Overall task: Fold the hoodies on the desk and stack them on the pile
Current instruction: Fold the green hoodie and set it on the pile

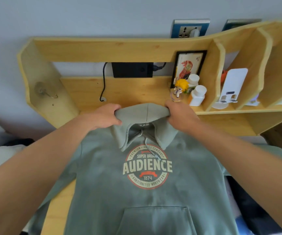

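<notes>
Your left hand [105, 117] and your right hand [179, 116] each have a clenched grip on the hood [142, 112] of the sage-green hoodie [136, 197], fingers curled over its far edge at either corner, with the centre seam of the hood running between them. The hoodie lies face up on the wooden surface [58, 206], its round printed logo [147, 166] showing on the chest, the drawstring [151, 146] trailing from the neck over the print, and the kangaroo pocket [155, 221] nearest to you. Both sleeves run off the sides under your forearms, and how they lie there is hidden. Judging by this, you are at the start of folding this garment: laying it out and dealing with the hood first. The next move likely calls for drawing the hood down flat over the chest, both hands moving together so the seam stays centred and no crease bunches at the neck; then come the sleeves. Mind the two white bottles [197, 95] and the small yellow-haired figurine [181, 87] just beyond your right hand on the shelf unit [102, 46]. Dark and pale clothing [4, 150] lies off to your left, but whether that is the pile you cannot tell from here.
</notes>
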`<action>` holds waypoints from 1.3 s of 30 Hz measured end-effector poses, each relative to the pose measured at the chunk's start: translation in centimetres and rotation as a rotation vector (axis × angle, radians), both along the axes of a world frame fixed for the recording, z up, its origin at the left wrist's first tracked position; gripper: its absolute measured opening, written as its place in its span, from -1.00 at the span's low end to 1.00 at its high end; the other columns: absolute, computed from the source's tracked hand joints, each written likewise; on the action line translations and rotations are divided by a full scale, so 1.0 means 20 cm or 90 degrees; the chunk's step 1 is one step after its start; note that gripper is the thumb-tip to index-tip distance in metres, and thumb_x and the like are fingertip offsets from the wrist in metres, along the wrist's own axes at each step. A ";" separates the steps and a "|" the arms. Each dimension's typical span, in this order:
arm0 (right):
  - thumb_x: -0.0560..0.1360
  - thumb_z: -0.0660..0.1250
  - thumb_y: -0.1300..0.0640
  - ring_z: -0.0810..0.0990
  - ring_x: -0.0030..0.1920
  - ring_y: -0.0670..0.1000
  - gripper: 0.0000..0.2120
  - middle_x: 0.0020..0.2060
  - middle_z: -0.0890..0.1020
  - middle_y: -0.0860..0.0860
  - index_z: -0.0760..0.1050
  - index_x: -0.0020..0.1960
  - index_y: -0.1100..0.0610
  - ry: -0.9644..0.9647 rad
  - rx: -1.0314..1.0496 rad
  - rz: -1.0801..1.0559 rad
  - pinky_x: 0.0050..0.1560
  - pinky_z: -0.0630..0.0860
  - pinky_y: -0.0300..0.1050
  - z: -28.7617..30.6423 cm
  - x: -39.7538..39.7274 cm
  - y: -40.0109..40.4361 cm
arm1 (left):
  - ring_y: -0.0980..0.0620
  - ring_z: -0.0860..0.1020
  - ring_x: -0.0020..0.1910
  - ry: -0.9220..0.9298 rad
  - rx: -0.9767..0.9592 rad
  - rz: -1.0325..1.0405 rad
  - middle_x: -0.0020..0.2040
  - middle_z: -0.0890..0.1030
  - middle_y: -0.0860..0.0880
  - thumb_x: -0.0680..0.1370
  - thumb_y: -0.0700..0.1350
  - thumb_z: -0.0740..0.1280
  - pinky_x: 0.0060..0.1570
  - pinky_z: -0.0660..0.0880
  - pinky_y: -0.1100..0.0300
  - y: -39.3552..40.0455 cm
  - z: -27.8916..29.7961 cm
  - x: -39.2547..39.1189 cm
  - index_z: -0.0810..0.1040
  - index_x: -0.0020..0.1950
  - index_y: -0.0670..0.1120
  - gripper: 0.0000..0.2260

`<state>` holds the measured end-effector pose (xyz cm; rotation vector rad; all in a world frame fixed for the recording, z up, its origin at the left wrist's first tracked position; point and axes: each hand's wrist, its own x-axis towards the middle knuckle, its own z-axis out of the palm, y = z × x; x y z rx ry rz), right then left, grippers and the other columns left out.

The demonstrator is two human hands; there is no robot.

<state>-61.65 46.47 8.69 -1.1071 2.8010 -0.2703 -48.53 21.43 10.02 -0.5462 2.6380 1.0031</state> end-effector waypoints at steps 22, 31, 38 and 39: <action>0.49 0.36 -0.34 0.69 0.09 0.08 -0.46 0.09 0.71 0.03 0.58 0.24 0.06 -0.768 -0.330 -0.655 0.11 0.63 0.08 -0.67 0.41 0.33 | -0.15 0.60 0.23 -0.107 0.393 0.605 0.28 0.63 -0.14 0.58 0.25 0.31 0.31 0.51 -0.13 0.24 -0.92 0.49 0.56 0.34 -0.15 -0.46; 0.68 0.00 -0.26 0.65 0.18 0.13 -0.43 0.15 0.70 0.14 0.58 0.27 0.12 -1.009 -0.553 -0.642 0.20 0.54 0.08 -0.67 0.29 0.32 | -0.07 0.68 0.14 -0.083 0.702 0.515 0.17 0.71 -0.10 0.74 -0.12 0.15 0.21 0.56 -0.02 0.22 -0.75 0.43 0.61 0.28 -0.06 -0.74; 0.62 0.33 0.11 0.71 0.03 0.13 -0.78 0.04 0.73 0.13 0.63 0.19 0.18 -0.908 -0.355 -0.530 0.03 0.65 0.03 -0.70 0.29 0.26 | -0.13 0.62 0.12 -0.029 0.765 0.573 0.10 0.68 -0.12 0.60 -0.06 0.24 0.24 0.43 -0.06 0.14 -0.82 0.48 0.65 0.12 -0.15 -0.74; 0.62 0.33 0.12 0.71 0.06 0.14 -0.79 0.05 0.73 0.13 0.63 0.19 0.16 -0.914 -0.356 -0.516 0.08 0.64 0.06 -0.69 0.28 0.26 | -0.13 0.61 0.10 -0.039 0.782 0.578 0.06 0.66 -0.12 0.60 -0.04 0.23 0.22 0.43 -0.06 0.15 -0.82 0.48 0.64 0.06 -0.12 -0.76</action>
